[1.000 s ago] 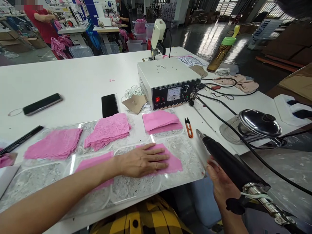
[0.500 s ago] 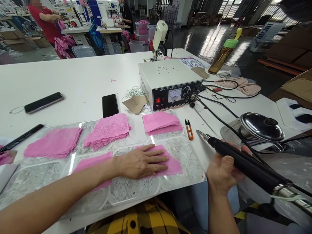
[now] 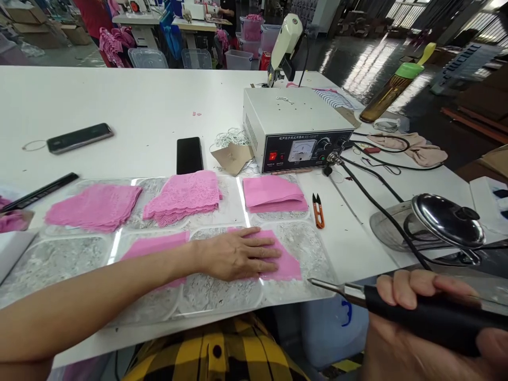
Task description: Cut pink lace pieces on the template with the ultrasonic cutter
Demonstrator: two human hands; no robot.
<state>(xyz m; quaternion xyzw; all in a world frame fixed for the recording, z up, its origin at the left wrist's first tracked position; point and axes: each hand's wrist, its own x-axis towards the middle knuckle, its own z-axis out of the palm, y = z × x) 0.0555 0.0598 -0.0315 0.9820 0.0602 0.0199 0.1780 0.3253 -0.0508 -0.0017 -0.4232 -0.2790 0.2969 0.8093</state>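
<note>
While our left hand (image 3: pixel 238 254) lies open and flat on the pink fabric piece (image 3: pixel 283 264) on the clear mat (image 3: pixel 59 264), our right hand (image 3: pixel 416 323) grips the black welding handpiece (image 3: pixel 416 315). Its metal tip points left, just off the mat's near right corner.
</note>
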